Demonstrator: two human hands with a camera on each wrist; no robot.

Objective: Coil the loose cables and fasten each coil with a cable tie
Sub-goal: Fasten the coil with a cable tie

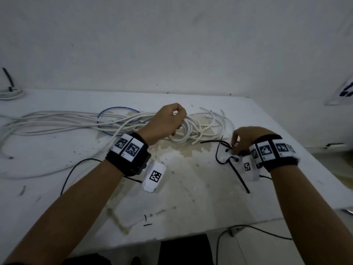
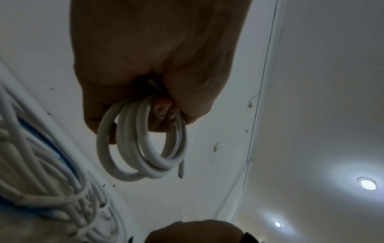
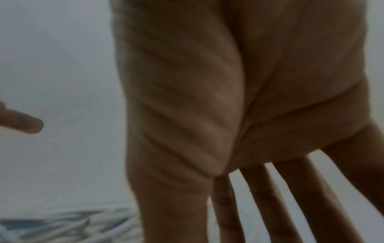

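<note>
My left hand (image 1: 168, 121) is raised over the middle of the white table (image 1: 191, 197) and grips a small coil of white cable (image 1: 188, 131). In the left wrist view the coil (image 2: 143, 157) hangs in several loops below the fist (image 2: 158, 65), its cut end sticking out at the right. My right hand (image 1: 246, 138) reaches down onto a pile of black cable ties (image 1: 225, 150). From the right wrist its fingers (image 3: 259, 197) look straight and spread, and blur hides any tie.
Loose white cables (image 1: 57, 121) and a blue cable (image 1: 118, 108) sprawl across the left and back of the table. A tied white coil (image 1: 11, 93) lies at the far left. One long black tie (image 1: 240, 178) points toward me. The wall stands close behind.
</note>
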